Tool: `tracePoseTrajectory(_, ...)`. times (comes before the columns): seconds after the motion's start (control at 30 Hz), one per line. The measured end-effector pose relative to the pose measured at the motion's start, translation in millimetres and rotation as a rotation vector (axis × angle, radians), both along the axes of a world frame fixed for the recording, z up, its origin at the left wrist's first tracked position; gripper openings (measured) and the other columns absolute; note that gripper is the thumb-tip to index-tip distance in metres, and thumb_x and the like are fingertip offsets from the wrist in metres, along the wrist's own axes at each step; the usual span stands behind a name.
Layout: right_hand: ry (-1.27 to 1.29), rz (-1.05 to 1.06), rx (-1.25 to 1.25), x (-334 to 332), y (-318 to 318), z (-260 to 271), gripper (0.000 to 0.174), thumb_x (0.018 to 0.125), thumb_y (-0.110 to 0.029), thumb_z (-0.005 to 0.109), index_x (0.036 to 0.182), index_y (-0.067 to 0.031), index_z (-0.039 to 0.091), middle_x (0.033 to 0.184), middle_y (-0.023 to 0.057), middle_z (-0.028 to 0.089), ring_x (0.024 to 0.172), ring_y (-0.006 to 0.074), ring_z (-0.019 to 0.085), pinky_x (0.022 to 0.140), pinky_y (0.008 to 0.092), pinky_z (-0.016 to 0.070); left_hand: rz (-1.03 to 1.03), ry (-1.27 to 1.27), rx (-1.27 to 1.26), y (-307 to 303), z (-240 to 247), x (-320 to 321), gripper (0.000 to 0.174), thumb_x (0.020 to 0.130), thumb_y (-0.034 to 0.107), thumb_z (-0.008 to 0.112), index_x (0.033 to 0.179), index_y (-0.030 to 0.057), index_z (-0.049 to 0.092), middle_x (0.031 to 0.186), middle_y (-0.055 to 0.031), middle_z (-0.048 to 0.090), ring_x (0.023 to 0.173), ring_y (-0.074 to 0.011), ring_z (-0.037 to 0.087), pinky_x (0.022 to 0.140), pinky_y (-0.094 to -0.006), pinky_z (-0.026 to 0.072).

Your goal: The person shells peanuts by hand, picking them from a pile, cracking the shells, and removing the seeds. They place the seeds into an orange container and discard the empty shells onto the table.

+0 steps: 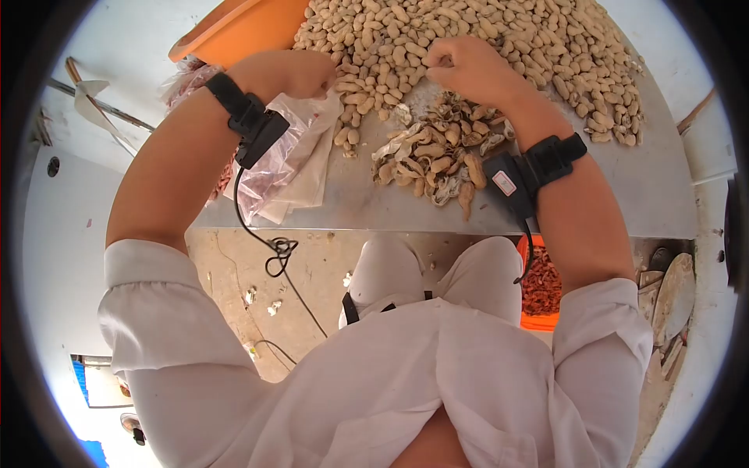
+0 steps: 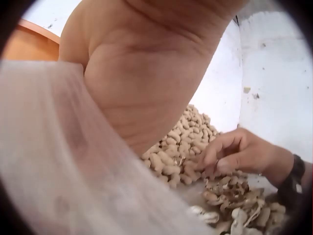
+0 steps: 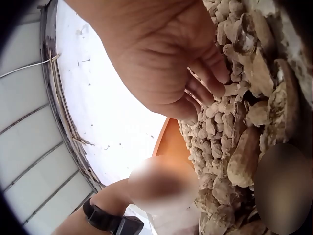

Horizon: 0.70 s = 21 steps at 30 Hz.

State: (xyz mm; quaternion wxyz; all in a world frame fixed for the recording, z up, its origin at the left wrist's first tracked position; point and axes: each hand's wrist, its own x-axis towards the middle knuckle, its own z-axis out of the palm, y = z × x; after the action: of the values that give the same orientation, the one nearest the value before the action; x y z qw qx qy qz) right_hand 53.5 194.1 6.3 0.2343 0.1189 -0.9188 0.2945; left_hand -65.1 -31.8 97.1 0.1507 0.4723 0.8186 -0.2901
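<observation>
My right hand (image 1: pixel 472 70) reaches over the near edge of a pile of unshelled peanuts (image 1: pixel 546 39). In the right wrist view its fingers (image 3: pixel 210 81) bend loosely toward the peanuts, with the palm bare. Just below that hand lies a heap of broken peanut shells (image 1: pixel 437 152). My left hand (image 1: pixel 300 74) is at the pile's left edge, above a clear plastic bag (image 1: pixel 289 148) and beside an orange basin (image 1: pixel 242 31). Its fingers are hidden in the left wrist view, where the palm shows and the plastic covers the lower left. The left hand is blurred in the right wrist view.
The grey metal table (image 1: pixel 367 214) ends in a straight front edge before my knees. Under its right side stands an orange-red container (image 1: pixel 538 321) of reddish kernels. More reddish kernels show by the bag at left. A cable (image 1: pixel 242 207) hangs from the left wrist camera.
</observation>
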Motion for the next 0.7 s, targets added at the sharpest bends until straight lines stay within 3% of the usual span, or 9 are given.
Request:
tracePoseTrajectory(0.13,-0.030,-0.008,0.027,0.0,-0.2,1.2,0.022,0.075,-0.019,0.063,0.088,-0.0019,0.063,0.085,0.0130,0.063,0.078,0.0251,0.061,0.069,0.0360,0.0484,0.117,0.064,-0.262,7.1,0.7,15.0,0.015,0.066,0.014,0.065,0.078,0.0055,0.069,0.069,-0.0099,0.064,0.065,-0.0228,0.062,0.059,-0.0354,0.0464)
tracePoseTrajectory(0.33,-0.198,-0.032,0.001,2.1,-2.4,10.1,0.019,0.075,-0.018,0.062,0.086,-0.0028,0.063,0.084,0.0125,0.064,0.077,0.0249,0.062,0.070,0.0363,0.0487,0.057,0.008,-0.224,-2.0,-12.5,-2.7,0.025,0.060,0.012,0.066,0.084,0.0087,0.071,0.072,-0.0092,0.066,0.067,-0.0243,0.063,0.059,-0.0347,0.0474)
tracePoseTrajectory(0.43,-0.082,-0.082,0.013,-1.8,1.7,2.8,0.017,0.076,-0.017,0.061,0.086,-0.0031,0.064,0.084,0.0122,0.064,0.077,0.0258,0.062,0.070,0.0368,0.0488,0.080,0.071,-0.280,6.2,-9.9,8.6,0.024,0.059,0.010,0.067,0.082,0.0064,0.071,0.074,-0.0098,0.067,0.073,-0.0237,0.064,0.062,-0.0341,0.0484)
tracePoseTrajectory(0.53,0.078,-0.109,0.053,-12.9,11.3,-9.9,0.011,0.079,-0.014,0.055,0.076,-0.0068,0.062,0.067,0.0117,0.060,0.062,0.0267,0.058,0.062,0.0419,0.0481,0.122,0.047,-0.316,22.6,9.9,29.4,0.023,0.063,0.009,0.067,0.085,0.0039,0.069,0.079,-0.0115,0.067,0.076,-0.0244,0.064,0.065,-0.0340,0.0486)
tracePoseTrajectory(0.63,0.126,-0.237,0.128,-9.1,19.0,-9.6,0.012,0.080,-0.013,0.054,0.084,-0.0075,0.063,0.078,0.0144,0.062,0.071,0.0301,0.061,0.066,0.0449,0.0490,0.006,0.019,0.146,23.1,25.2,31.4,0.020,0.072,0.008,0.066,0.091,0.0022,0.067,0.084,-0.0099,0.066,0.075,-0.0202,0.062,0.065,-0.0325,0.0482)
tracePoseTrajectory(0.7,-0.012,-0.291,0.131,-1.1,20.3,2.1,0.014,0.078,-0.009,0.054,0.088,-0.0049,0.064,0.084,0.0142,0.063,0.079,0.0288,0.061,0.070,0.0408,0.0487,-0.125,-0.184,0.647,26.0,20.9,43.1,0.016,0.077,0.011,0.063,0.089,0.0021,0.066,0.075,-0.0088,0.063,0.067,-0.0170,0.060,0.059,-0.0297,0.0463)
